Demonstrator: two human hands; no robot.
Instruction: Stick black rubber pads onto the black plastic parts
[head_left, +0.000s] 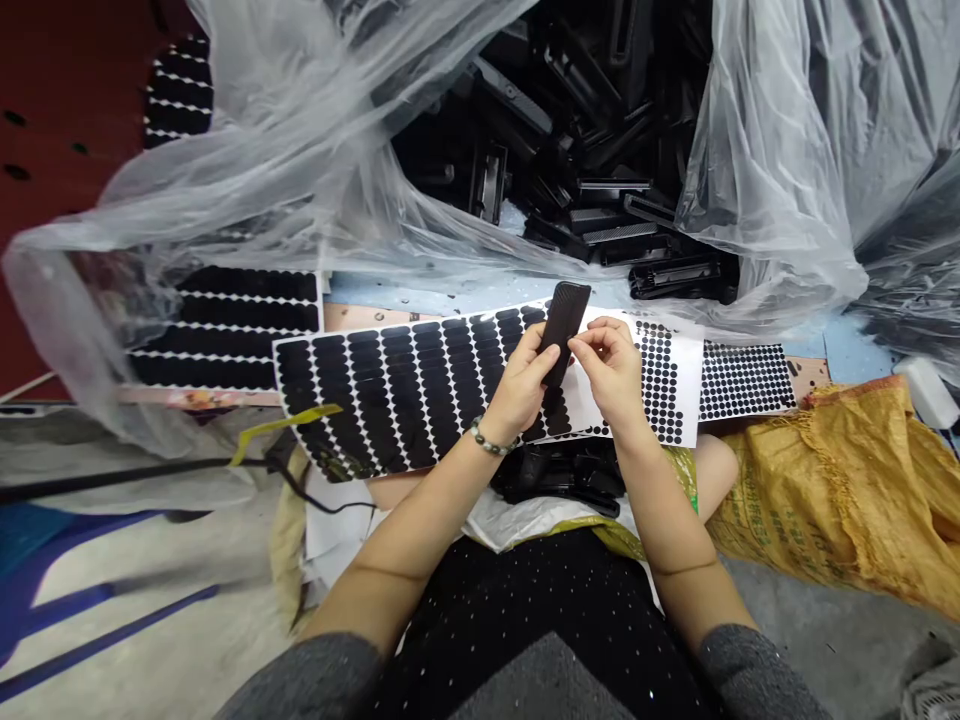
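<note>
Over the near edge of the worktop (855, 360), the left hand (517, 390) pinches a black piece (564, 325), long axis pointing away; the right hand (616, 370), fingertips pressed together, meets its right side.

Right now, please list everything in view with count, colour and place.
Held piece: one, black, centre
Strip sheets: several, black on white, left, centre
Dot sheets: two visible, black on white, right
Loose parts: many, black, top, below centre
Plastic sheeting: uncounted, translucent, top
Sack: one, yellow, right
Strap: one, yellow, left
Cable: one, black, left
Block: one, white, far right
Panel: one, red, upper left
Bracelet: one, greenish, left wrist
Left hand, right hand: one each, bare, at held piece
</note>
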